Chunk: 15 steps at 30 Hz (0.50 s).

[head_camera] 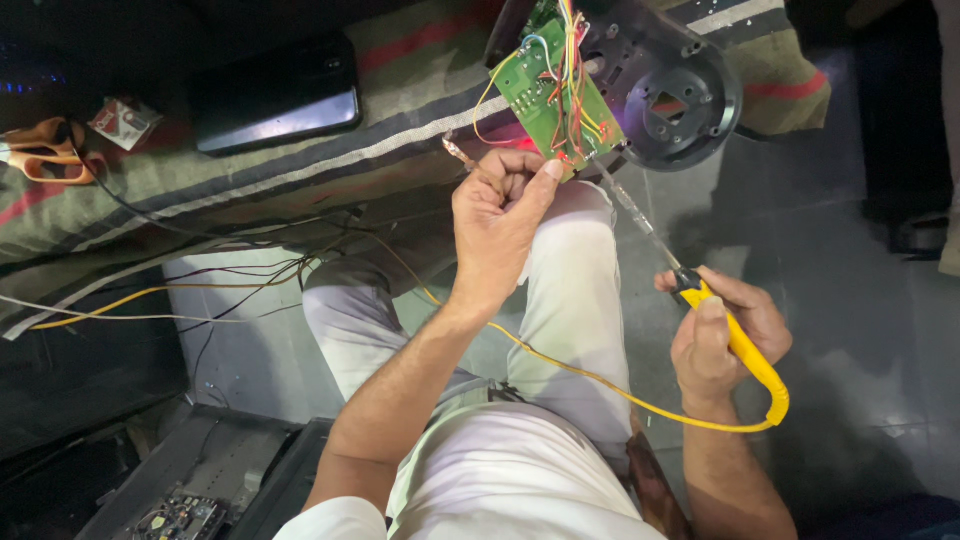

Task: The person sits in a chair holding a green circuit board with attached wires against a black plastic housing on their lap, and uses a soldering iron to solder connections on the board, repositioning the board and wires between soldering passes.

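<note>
The green circuit board (556,92) sits above your knee, against a black round housing (672,88). Your left hand (500,215) has its fingers closed on the board's lower edge, steadying it, while your right hand (722,335) is wrapped around the yellow soldering iron (735,340), its tip at that edge.
</note>
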Tool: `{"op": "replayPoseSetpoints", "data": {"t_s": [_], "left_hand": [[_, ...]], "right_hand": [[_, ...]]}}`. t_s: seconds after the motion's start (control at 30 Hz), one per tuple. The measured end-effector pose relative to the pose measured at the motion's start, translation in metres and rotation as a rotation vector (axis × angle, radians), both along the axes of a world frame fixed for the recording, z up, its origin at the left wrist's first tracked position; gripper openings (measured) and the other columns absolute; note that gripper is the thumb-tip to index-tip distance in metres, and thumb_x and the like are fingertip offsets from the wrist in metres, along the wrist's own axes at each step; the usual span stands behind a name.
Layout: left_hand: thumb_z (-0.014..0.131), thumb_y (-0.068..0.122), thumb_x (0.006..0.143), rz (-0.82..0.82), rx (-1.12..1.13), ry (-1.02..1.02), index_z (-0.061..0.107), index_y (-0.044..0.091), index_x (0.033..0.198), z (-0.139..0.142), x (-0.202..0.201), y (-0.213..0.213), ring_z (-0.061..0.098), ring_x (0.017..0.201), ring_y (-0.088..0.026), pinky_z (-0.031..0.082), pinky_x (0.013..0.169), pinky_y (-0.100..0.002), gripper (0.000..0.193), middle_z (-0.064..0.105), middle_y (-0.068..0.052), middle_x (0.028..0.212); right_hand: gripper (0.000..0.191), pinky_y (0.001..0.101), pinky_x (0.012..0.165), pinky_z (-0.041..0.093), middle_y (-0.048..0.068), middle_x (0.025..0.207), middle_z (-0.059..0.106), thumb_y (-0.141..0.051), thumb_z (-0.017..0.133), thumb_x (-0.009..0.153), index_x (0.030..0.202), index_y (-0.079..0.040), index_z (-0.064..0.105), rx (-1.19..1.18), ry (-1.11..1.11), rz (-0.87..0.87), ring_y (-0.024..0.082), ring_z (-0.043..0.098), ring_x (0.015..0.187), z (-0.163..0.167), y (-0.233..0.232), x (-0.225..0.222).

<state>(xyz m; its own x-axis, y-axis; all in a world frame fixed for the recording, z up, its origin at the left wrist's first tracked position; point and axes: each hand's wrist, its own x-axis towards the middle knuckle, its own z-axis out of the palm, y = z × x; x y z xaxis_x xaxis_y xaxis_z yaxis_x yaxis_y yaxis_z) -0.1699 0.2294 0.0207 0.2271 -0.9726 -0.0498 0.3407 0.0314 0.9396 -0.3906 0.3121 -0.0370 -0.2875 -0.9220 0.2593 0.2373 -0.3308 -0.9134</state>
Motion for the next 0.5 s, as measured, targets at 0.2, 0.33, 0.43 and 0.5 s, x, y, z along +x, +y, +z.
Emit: {"op": "replayPoseSetpoints", "data": {"t_s": [0.2, 0.33, 0.43, 0.5], "left_hand": [[0.071, 0.005, 0.101, -0.003, 0.033, -0.012, 0.065, 0.001, 0.100, -0.0001, 0.0008, 0.0002, 0.035, 0.068, 0.002, 0.029, 0.060, -0.018, 0.008, 0.047, 0.012, 0.075], [0.072, 0.005, 0.100, 0.007, 0.032, -0.046, 0.065, 0.001, 0.099, -0.0003, 0.0013, 0.0005, 0.034, 0.067, 0.002, 0.027, 0.059, -0.017, 0.008, 0.044, 0.013, 0.075], [0.073, 0.005, 0.100, 0.006, 0.019, -0.048, 0.066, 0.001, 0.100, -0.0006, 0.0013, 0.0006, 0.033, 0.068, 0.003, 0.027, 0.060, -0.017, 0.008, 0.042, 0.014, 0.076], [0.073, 0.005, 0.100, 0.007, 0.015, -0.043, 0.065, 0.001, 0.099, -0.0007, 0.0013, 0.0005, 0.032, 0.068, 0.003, 0.026, 0.060, -0.017, 0.008, 0.041, 0.014, 0.076]], "right_hand": [[0.022, 0.0491, 0.087, 0.064, 0.024, 0.098, 0.070, -0.007, 0.060, 0.104, 0.117, 0.010, 0.062, 0.024, -0.037, 0.009, 0.032, 0.073, 0.085, 0.0035, -0.0016, 0.0020], [0.022, 0.0486, 0.087, 0.064, 0.025, 0.097, 0.070, -0.008, 0.060, 0.106, 0.118, 0.010, 0.062, 0.027, -0.056, 0.030, 0.032, 0.073, 0.085, 0.0065, -0.0022, 0.0022], [0.021, 0.0481, 0.088, 0.063, 0.026, 0.097, 0.070, -0.006, 0.059, 0.107, 0.119, 0.010, 0.062, 0.036, -0.061, 0.046, 0.032, 0.073, 0.085, 0.0082, -0.0014, 0.0002], [0.020, 0.0482, 0.088, 0.063, 0.026, 0.098, 0.070, -0.006, 0.059, 0.107, 0.118, 0.011, 0.062, 0.036, -0.064, 0.044, 0.032, 0.073, 0.085, 0.0087, -0.0006, -0.0015]]}}
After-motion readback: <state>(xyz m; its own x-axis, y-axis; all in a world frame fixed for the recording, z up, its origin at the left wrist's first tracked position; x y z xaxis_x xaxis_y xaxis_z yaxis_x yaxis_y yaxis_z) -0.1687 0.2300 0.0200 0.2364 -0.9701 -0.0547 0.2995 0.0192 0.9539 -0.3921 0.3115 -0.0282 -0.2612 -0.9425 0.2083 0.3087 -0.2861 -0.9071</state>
